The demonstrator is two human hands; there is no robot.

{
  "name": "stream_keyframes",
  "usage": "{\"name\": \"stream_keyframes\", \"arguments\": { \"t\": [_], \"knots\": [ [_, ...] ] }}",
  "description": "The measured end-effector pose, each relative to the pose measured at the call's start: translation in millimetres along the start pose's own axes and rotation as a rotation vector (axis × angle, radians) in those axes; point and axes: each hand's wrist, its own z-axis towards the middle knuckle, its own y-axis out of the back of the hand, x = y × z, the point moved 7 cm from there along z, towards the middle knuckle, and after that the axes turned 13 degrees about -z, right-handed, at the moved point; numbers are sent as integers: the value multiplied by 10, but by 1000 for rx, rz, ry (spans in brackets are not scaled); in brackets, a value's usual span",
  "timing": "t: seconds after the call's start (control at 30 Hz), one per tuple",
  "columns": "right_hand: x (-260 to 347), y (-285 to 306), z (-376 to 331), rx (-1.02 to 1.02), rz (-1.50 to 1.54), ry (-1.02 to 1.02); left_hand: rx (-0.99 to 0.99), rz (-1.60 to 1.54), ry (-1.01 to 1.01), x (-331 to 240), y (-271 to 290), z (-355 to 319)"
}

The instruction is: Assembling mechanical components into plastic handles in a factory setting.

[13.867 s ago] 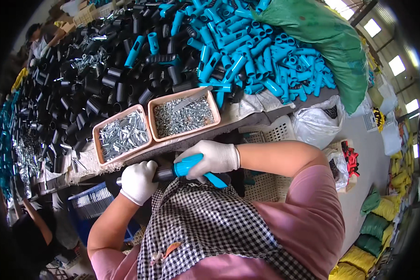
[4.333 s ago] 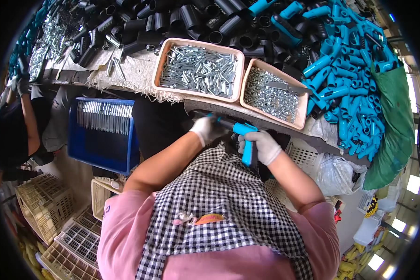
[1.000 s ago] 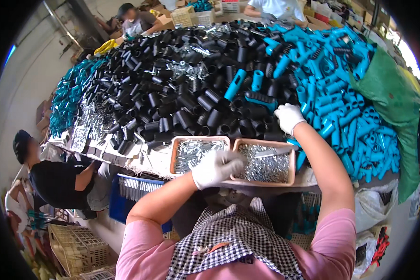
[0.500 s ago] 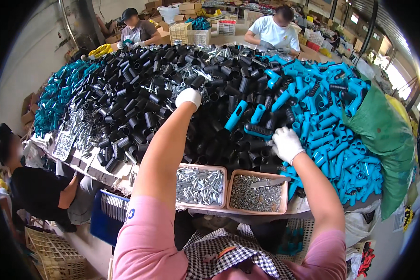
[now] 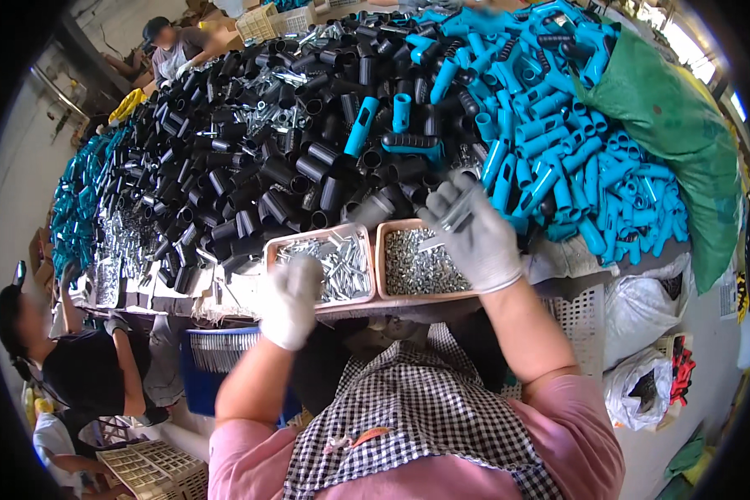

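My left hand (image 5: 290, 302), in a white glove, is over the near left corner of a tray of metal pins (image 5: 342, 265). Motion smears its fingers, and what they may hold is hidden. In a matching glove, my right hand (image 5: 479, 250) is above the right edge of a tray of small metal parts (image 5: 421, 267). Its fingers curl around a blurred, silvery elongated metal piece (image 5: 457, 213). A smeared dark tube (image 5: 373, 212) shows just behind the two trays. Beyond lies a heap of black tubes (image 5: 258, 167).
Blue plastic housings (image 5: 550, 142) pile up at right beside a green sack (image 5: 658, 125). Teal parts (image 5: 83, 192) lie far left. One co-worker (image 5: 183, 50) is across the table; another (image 5: 83, 358) sits at left. A blue bin (image 5: 200, 375) stands below the table edge.
Both hands have drawn back from the heap toward me, the left over the pin tray and the right over the small-parts tray. The view has tilted down.
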Motion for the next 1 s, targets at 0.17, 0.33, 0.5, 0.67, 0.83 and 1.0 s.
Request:
{"name": "stream_keyframes", "arguments": {
  "t": [0.17,0.33,0.5,0.67,0.83,1.0],
  "knots": [
    [-313,-146,-587,58,-19,112,196,-642,499,58,-959,-829],
    [-347,-41,-842,135,-149,-136,581,-1529,995,117,-1467,-1115],
    [-338,-6,-1045,70,-143,-84,479,-480,283,-137,-1438,-951],
    [-551,126,-1101,-88,-47,-332,159,487,-615,-680,-1355,-810],
    [-212,204,-978,-151,18,-274,223,268,-645,-750,-1353,-655],
    [161,214,-1003,-272,53,-110,268,280,-635,-681,-1376,-262]
  ]
}}
